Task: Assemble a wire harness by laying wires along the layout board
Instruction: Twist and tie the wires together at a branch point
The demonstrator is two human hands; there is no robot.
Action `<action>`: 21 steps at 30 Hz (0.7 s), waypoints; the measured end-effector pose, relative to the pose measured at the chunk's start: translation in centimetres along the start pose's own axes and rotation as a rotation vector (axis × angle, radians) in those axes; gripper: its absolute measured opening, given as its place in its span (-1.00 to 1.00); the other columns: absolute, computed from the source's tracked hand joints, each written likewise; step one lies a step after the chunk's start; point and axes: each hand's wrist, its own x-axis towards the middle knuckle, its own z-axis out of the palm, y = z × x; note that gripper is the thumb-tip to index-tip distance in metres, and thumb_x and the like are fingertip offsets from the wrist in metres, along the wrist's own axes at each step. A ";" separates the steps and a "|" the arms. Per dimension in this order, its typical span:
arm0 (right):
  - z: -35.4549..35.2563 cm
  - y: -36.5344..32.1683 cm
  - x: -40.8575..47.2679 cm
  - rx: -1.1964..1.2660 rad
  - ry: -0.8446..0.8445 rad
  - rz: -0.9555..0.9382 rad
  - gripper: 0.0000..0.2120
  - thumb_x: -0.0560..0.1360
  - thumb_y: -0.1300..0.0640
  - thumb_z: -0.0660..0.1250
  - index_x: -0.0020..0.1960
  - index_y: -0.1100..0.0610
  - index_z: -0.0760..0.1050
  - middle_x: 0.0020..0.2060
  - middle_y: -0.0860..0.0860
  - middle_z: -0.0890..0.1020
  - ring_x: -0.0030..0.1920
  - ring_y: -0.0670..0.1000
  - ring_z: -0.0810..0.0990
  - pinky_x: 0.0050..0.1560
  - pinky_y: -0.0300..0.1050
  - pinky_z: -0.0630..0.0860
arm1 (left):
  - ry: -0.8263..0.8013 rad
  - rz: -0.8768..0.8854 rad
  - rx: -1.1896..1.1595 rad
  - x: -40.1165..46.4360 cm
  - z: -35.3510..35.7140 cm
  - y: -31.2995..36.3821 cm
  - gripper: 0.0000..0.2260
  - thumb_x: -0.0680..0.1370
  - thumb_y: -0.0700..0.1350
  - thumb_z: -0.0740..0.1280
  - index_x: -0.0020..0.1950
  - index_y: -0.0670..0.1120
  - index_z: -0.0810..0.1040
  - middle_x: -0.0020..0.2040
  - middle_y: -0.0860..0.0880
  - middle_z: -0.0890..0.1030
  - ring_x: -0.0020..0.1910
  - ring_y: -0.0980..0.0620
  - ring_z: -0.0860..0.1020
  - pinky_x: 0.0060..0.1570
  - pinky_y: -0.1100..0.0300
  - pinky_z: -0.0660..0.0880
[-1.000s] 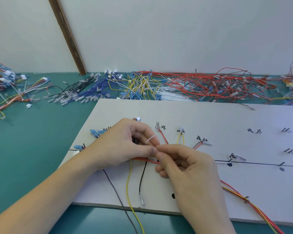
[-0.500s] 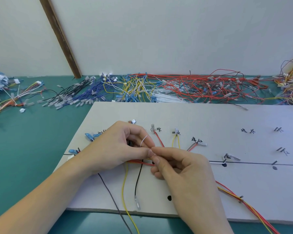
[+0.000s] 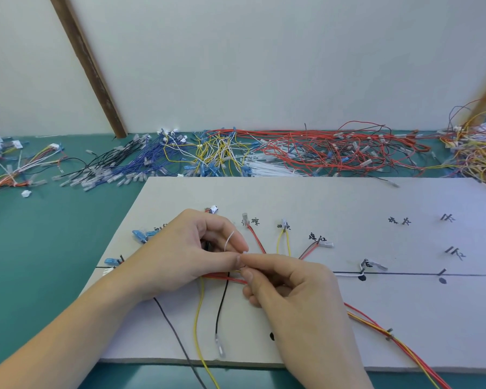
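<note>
Both hands, left [image 3: 180, 256] and right [image 3: 289, 287], pinched a thin white cable tie [image 3: 230, 240] around red wires [image 3: 225, 277]; cinching it tight appeared next.

Matt pale layout board [image 3: 320, 197]; glossy plastic-sheathed wires [image 3: 320, 153]; smooth green tabletop [image 3: 54, 234]; wooden strip [image 3: 87, 66].

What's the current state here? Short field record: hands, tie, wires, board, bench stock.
left hand: pinches the white tie and wire bundle
right hand: pinches the same spot, fingertips meeting the left's
white tie: loop curls up above the fingers
wire bundle: red wires under both hands
layout board: grey, handwritten marks
loose wire piles: along the wall
</note>
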 end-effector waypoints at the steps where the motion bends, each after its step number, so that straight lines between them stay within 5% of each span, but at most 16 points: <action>1: 0.0 0.0 0.0 0.004 0.001 0.006 -0.61 0.53 0.20 0.46 -0.06 -0.35 0.67 -0.33 -0.07 0.72 -0.32 -0.12 0.70 -0.30 -0.33 0.55 | -0.002 0.000 -0.007 0.0 0.0 0.0 -0.86 0.46 -0.03 0.56 -0.02 -0.02 0.73 -0.16 -0.12 0.73 -0.21 -0.08 0.66 0.06 -0.33 0.60; 9: 0.0 -0.1 0.0 0.018 0.009 0.015 -0.58 0.54 0.20 0.46 -0.11 -0.39 0.66 -0.34 -0.04 0.71 -0.32 -0.09 0.70 -0.29 -0.33 0.57 | -0.015 0.010 -0.005 -0.1 0.0 0.0 -0.89 0.46 -0.06 0.55 -0.04 0.01 0.74 -0.17 -0.08 0.74 -0.20 0.02 0.69 0.00 -0.04 0.65; 18: -0.1 0.0 0.0 0.038 0.022 0.002 -0.63 0.53 0.20 0.47 -0.06 -0.33 0.67 -0.35 -0.07 0.72 -0.33 -0.11 0.70 -0.25 -0.38 0.55 | -0.020 0.006 -0.005 -0.1 0.0 0.0 -0.89 0.47 -0.06 0.54 -0.03 -0.02 0.73 -0.17 -0.12 0.74 -0.23 0.02 0.64 0.07 -0.32 0.60; 21: 0.0 0.0 0.0 0.016 0.015 0.003 -0.61 0.54 0.20 0.46 -0.07 -0.36 0.66 -0.35 -0.07 0.71 -0.33 -0.12 0.70 -0.28 -0.39 0.54 | -0.023 0.014 0.002 0.0 0.0 0.0 -0.91 0.49 -0.08 0.55 -0.03 -0.02 0.73 -0.18 -0.11 0.73 -0.30 0.11 0.59 -0.03 -0.14 0.61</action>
